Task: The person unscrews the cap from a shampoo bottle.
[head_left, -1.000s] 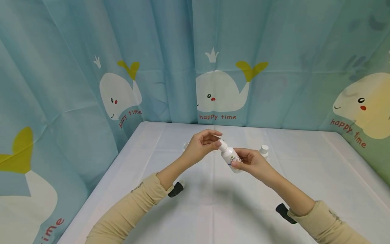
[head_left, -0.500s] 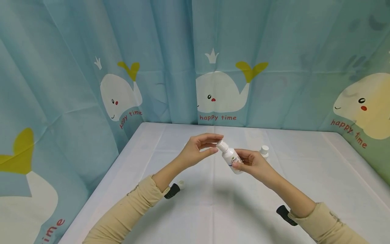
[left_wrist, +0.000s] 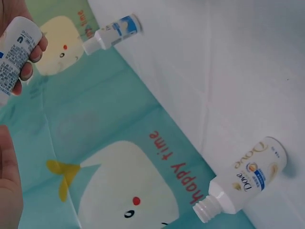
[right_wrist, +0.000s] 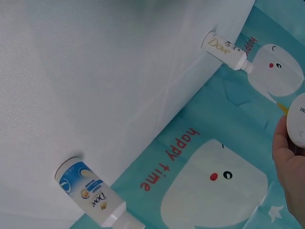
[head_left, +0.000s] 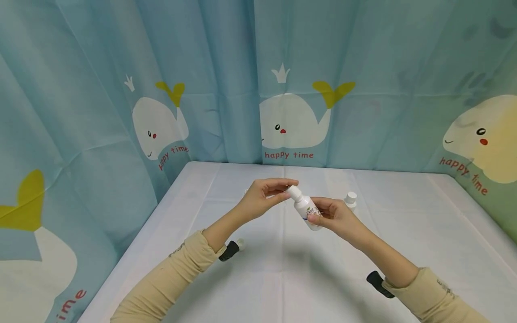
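My right hand [head_left: 337, 220] grips a small white Dove bottle [head_left: 304, 206] by its body, above the table. The bottle tilts with its white cap [head_left: 294, 193] up toward the left. Thumb and fingers of my left hand [head_left: 260, 197] pinch at that cap. In the left wrist view the held bottle's printed back [left_wrist: 18, 55] shows at the left edge, with part of my left hand [left_wrist: 8, 181] below it. The right wrist view catches the bottle's round base [right_wrist: 296, 121] in my right hand [right_wrist: 290, 167].
A capped white bottle with a blue label [right_wrist: 90, 191] stands on the white table [head_left: 262, 287] beyond my right hand. An uncapped white bottle with bare threads [left_wrist: 250, 174] stands at the left, mostly behind my left hand in the head view. A whale-print curtain [head_left: 226, 89] borders the table.
My left fingers loosen and straighten at the cap, then the thumb and fingers come onto it again. My right hand and the bottle stay nearly still.
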Demonstrator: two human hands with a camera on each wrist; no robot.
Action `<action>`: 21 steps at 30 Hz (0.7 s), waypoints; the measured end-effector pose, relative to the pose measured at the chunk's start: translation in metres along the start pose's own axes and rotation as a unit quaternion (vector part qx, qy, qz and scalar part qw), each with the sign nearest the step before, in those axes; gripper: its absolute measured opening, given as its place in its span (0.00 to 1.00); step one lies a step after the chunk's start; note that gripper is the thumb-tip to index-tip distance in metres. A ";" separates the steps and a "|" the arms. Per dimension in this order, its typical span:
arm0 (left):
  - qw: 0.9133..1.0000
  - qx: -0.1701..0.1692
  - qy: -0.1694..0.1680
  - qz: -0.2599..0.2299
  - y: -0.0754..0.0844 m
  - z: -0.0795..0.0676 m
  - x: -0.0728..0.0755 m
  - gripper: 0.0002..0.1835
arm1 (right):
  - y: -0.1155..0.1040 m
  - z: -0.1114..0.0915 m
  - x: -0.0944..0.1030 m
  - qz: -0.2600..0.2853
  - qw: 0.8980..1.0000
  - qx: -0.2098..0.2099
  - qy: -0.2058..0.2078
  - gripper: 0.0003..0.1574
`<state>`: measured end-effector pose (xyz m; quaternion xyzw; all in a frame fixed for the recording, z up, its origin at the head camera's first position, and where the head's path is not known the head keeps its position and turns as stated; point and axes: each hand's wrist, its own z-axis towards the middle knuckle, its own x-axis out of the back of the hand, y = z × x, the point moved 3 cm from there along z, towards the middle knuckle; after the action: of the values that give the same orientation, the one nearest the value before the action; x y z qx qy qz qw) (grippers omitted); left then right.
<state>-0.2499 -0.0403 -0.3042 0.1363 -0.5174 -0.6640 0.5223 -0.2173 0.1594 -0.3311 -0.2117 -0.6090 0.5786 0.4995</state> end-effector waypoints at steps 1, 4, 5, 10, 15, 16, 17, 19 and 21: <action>1.000 0.004 0.004 0.003 0.000 0.000 0.001 0.17 | 0.000 0.000 0.000 0.000 1.000 0.000 -0.001 0.30; 1.000 0.015 0.016 0.003 -0.002 0.000 0.002 0.17 | -0.001 0.001 0.000 0.000 1.000 -0.005 -0.001 0.31; 1.000 0.019 0.018 0.001 -0.003 0.000 0.003 0.16 | -0.001 0.001 0.000 0.001 1.000 -0.007 0.000 0.31; 0.999 0.026 0.024 -0.008 -0.005 0.000 0.004 0.16 | 0.000 0.001 0.000 0.003 1.000 -0.013 0.002 0.31; 0.999 0.036 0.039 -0.012 -0.006 0.000 0.005 0.15 | 0.001 0.002 0.000 0.003 1.000 -0.019 0.007 0.31; 0.998 0.037 0.042 -0.012 -0.006 0.000 0.005 0.15 | 0.002 0.002 0.000 0.003 1.000 -0.021 0.009 0.31; 0.998 0.037 0.044 -0.013 -0.005 0.000 0.006 0.15 | 0.002 0.002 0.000 0.002 1.000 -0.023 0.011 0.30; 0.998 0.037 0.049 -0.018 -0.004 0.000 0.006 0.14 | 0.002 0.003 0.000 0.001 1.000 -0.024 0.012 0.30; 0.998 0.037 0.054 -0.023 -0.004 -0.001 0.007 0.14 | 0.002 0.004 0.000 0.003 1.000 -0.025 0.013 0.30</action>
<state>-0.2543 -0.0466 -0.3050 0.2030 -0.5096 -0.6481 0.5283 -0.2212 0.1582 -0.3325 -0.2330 -0.6162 0.5621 0.5001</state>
